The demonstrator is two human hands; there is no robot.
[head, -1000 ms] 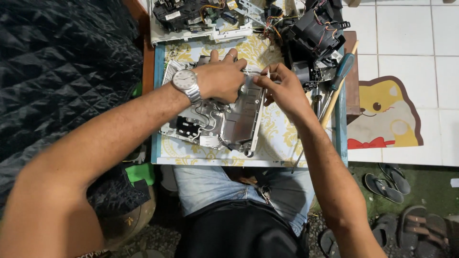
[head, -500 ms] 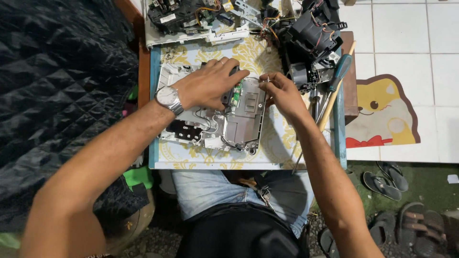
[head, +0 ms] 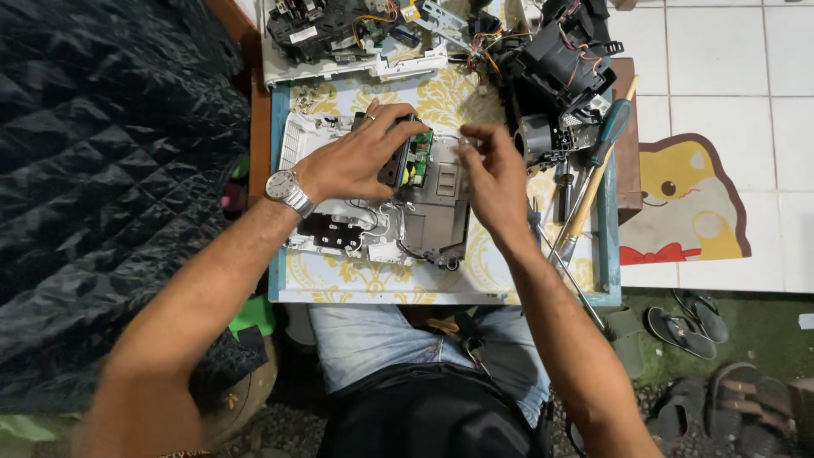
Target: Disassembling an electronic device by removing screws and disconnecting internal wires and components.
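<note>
Left hand (head: pixel 360 161) grips a small black module with a green board (head: pixel 407 159), lifted just over the grey chassis (head: pixel 437 208) at mid tabletop; right hand (head: pixel 492 178) hovers beside it, fingers loosely curled, holding nothing. The board looks light, stiff and fragile, best held by its edges, off the wires. Patterned tabletop (head: pixel 441 284) is crowded: dismantled parts (head: pixel 551 68) far, screwdrivers (head: pixel 593 170) right, tiled floor (head: pixel 729 51) beyond.
</note>
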